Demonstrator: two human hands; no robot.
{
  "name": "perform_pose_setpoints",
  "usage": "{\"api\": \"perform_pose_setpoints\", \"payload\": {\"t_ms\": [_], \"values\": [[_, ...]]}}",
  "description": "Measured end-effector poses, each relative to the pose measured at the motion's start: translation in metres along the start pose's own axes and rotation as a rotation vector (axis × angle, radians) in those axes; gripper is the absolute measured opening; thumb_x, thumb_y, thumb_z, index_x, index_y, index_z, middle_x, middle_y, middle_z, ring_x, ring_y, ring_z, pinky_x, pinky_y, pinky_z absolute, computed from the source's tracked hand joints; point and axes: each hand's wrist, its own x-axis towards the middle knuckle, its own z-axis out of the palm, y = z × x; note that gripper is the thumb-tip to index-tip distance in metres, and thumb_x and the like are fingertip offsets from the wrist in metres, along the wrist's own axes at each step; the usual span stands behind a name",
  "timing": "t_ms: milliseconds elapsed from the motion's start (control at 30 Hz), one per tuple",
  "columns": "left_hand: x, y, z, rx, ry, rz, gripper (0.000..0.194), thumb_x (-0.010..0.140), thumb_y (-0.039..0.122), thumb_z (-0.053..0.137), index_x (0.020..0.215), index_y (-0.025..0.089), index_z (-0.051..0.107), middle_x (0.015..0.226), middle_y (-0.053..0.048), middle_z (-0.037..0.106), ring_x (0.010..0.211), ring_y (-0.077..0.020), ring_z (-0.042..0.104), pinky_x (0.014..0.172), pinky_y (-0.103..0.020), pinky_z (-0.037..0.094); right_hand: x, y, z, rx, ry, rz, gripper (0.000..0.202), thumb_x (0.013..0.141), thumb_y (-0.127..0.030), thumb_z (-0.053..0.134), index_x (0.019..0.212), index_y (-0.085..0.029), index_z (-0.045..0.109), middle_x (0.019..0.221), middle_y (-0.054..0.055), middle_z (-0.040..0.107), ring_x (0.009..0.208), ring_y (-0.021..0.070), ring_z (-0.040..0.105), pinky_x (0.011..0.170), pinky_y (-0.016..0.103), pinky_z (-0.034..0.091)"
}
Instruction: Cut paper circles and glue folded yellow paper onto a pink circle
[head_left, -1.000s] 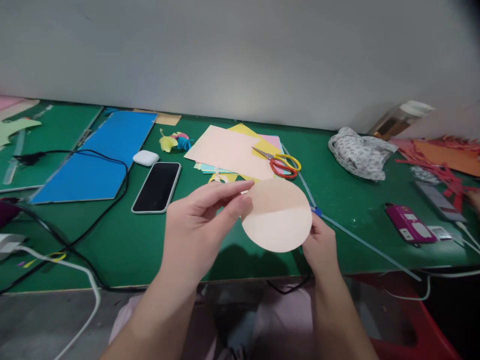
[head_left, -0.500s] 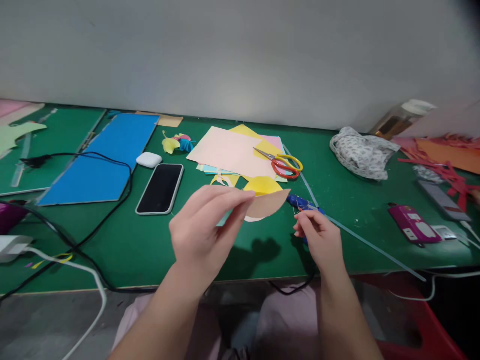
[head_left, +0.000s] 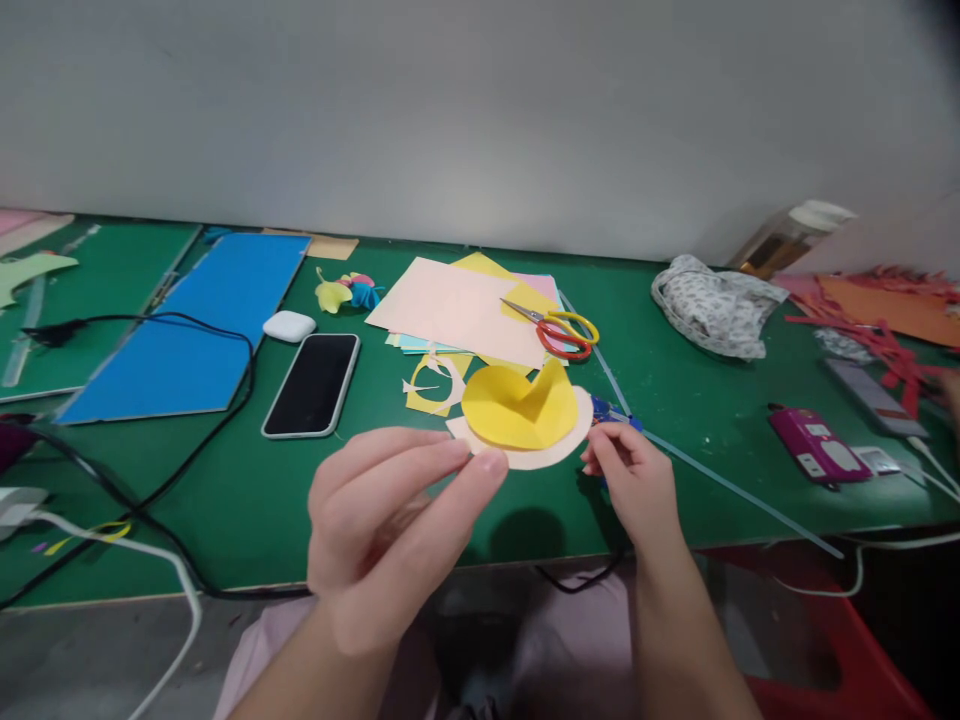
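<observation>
My left hand [head_left: 405,520] pinches the near-left edge of a layered paper cutout between thumb and fingertips. A yellow paper piece [head_left: 517,415], creased and lifted along a fold, lies on top of its pale pink paper backing [head_left: 525,459]. Close to the cutout's right edge is my right hand [head_left: 626,475], its fingers curled together; whatever they hold, if anything, is hidden. Behind that hand a blue glue gun [head_left: 606,412] shows in part on the green table. Beyond the cutout lie yellow and pale paper scraps [head_left: 439,400].
Scissors [head_left: 559,330] rest on stacked coloured paper [head_left: 442,300]. To the left are a phone [head_left: 311,385], white earbuds case [head_left: 289,326], blue board [head_left: 187,340] and black cable [head_left: 247,375]. A cloth bundle [head_left: 712,305], purple device [head_left: 814,445] and long pale strip [head_left: 742,495] lie right.
My left hand has turned the cutout from nearly edge-on to face up, showing its yellow top. It has also come slightly lower and left. My right hand has barely moved.
</observation>
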Motion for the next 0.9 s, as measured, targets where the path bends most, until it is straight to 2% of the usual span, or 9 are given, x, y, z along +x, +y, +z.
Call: {"api": "perform_pose_setpoints", "payload": {"t_ms": [100, 200, 267, 367, 433, 567, 767, 833, 900], "values": [[0.003, -0.004, 0.007, 0.085, 0.092, 0.17, 0.027, 0.066, 0.001, 0.072, 0.085, 0.019, 0.069, 0.083, -0.002, 0.062, 0.076, -0.0143, 0.063, 0.068, -0.027, 0.053, 0.001, 0.001, -0.001, 0.035, 0.037, 0.028, 0.023, 0.08, -0.041, 0.059, 0.077, -0.018, 0.064, 0.06, -0.002, 0.061, 0.051, 0.0106, 0.057, 0.052, 0.02, 0.048], [0.008, -0.01, 0.017, 0.048, 0.178, 0.239, 0.023, 0.068, 0.0, 0.069, 0.084, 0.016, 0.068, 0.078, -0.002, 0.062, 0.07, -0.0116, 0.062, 0.064, -0.025, 0.051, 0.003, 0.004, -0.003, 0.008, 0.047, 0.043, 0.025, 0.079, -0.043, 0.06, 0.077, -0.018, 0.064, 0.06, -0.001, 0.061, 0.051, 0.0114, 0.057, 0.052, 0.022, 0.048], [0.009, -0.013, 0.022, 0.046, 0.202, 0.238, 0.022, 0.068, 0.001, 0.07, 0.084, 0.016, 0.068, 0.079, -0.002, 0.063, 0.072, -0.0125, 0.062, 0.064, -0.025, 0.052, 0.006, 0.006, -0.007, -0.047, 0.117, 0.049, 0.027, 0.079, -0.045, 0.06, 0.077, -0.018, 0.064, 0.06, -0.001, 0.061, 0.051, 0.0122, 0.057, 0.052, 0.023, 0.047], [0.007, -0.014, 0.024, 0.058, 0.162, 0.173, 0.023, 0.069, 0.005, 0.071, 0.088, 0.017, 0.067, 0.088, -0.006, 0.068, 0.082, -0.0174, 0.064, 0.072, -0.03, 0.053, 0.01, 0.013, -0.017, -0.098, 0.268, 0.071, 0.03, 0.079, -0.048, 0.058, 0.074, -0.018, 0.063, 0.057, -0.001, 0.059, 0.05, 0.0138, 0.056, 0.051, 0.025, 0.046], [0.005, -0.014, 0.024, 0.059, 0.147, 0.161, 0.024, 0.071, 0.008, 0.071, 0.092, 0.019, 0.066, 0.095, -0.006, 0.07, 0.088, -0.0191, 0.064, 0.078, -0.032, 0.052, 0.013, 0.019, -0.025, -0.125, 0.298, 0.105, 0.031, 0.079, -0.049, 0.058, 0.074, -0.019, 0.062, 0.057, -0.001, 0.059, 0.051, 0.0154, 0.057, 0.053, 0.027, 0.047], [0.005, -0.013, 0.023, 0.066, 0.143, 0.14, 0.025, 0.074, 0.009, 0.069, 0.096, 0.022, 0.064, 0.087, -0.001, 0.072, 0.085, -0.018, 0.065, 0.075, -0.033, 0.052, 0.016, 0.03, -0.038, -0.334, 0.256, 0.171, 0.033, 0.08, -0.051, 0.055, 0.069, -0.02, 0.062, 0.056, 0.0, 0.061, 0.054, 0.0177, 0.06, 0.058, 0.029, 0.045], [0.006, -0.014, 0.025, 0.066, 0.134, 0.132, 0.027, 0.07, 0.005, 0.071, 0.091, 0.02, 0.065, 0.079, -0.001, 0.07, 0.079, -0.0164, 0.064, 0.073, -0.031, 0.052, 0.017, 0.038, -0.048, -0.651, 0.011, 0.269, 0.055, 0.081, -0.065, 0.044, 0.052, -0.021, 0.056, 0.051, 0.002, 0.059, 0.048, 0.0184, 0.054, 0.051, 0.028, 0.037], [0.004, -0.015, 0.028, 0.045, 0.138, 0.061, 0.026, 0.068, 0.005, 0.071, 0.089, 0.021, 0.065, 0.084, -0.002, 0.068, 0.082, -0.0169, 0.062, 0.074, -0.031, 0.052, 0.016, 0.037, -0.047, -0.712, -0.025, 0.251, 0.057, 0.079, -0.07, 0.043, 0.049, -0.022, 0.053, 0.049, 0.002, 0.057, 0.045, 0.0179, 0.052, 0.048, 0.027, 0.035], [0.002, -0.015, 0.032, 0.023, 0.135, -0.068, 0.023, 0.071, 0.008, 0.07, 0.089, 0.022, 0.066, 0.089, -0.004, 0.065, 0.086, -0.0176, 0.061, 0.074, -0.032, 0.051, 0.016, 0.034, -0.043, -0.758, -0.031, 0.225, 0.057, 0.076, -0.073, 0.045, 0.049, -0.022, 0.051, 0.047, 0.001, 0.055, 0.045, 0.0181, 0.051, 0.046, 0.027, 0.033]]}}
